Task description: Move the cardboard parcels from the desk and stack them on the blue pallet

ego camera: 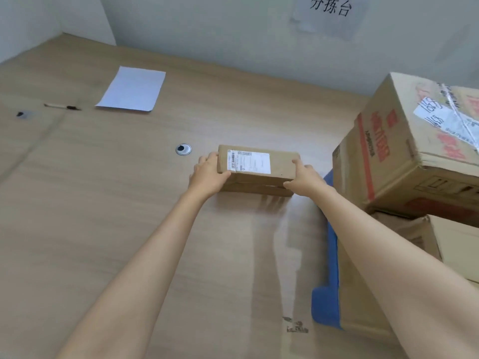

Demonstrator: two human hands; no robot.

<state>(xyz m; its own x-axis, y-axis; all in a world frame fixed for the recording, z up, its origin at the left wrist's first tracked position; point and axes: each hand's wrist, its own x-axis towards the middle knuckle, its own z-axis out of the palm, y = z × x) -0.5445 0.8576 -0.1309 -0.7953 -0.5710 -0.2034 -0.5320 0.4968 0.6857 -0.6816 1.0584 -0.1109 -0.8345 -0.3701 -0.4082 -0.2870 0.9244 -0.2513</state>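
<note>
A small flat cardboard parcel (261, 172) with a white shipping label lies on the wooden desk (103, 203), right of centre. My left hand (208, 173) grips its left end, thumb on the top face. My right hand (304, 176) clasps its right end. To the right, the blue pallet (328, 294) shows only as a strip along the desk's edge. On it stand stacked parcels: a large carton with red print (404, 149) on top of lower cartons (404, 244).
A white paper sheet (132, 88) and a pen (62, 106) lie at the far left of the desk. A round metal cable grommet (183, 149) sits left of the parcel. A grey wall with a taped paper sign (329, 14) bounds the desk behind.
</note>
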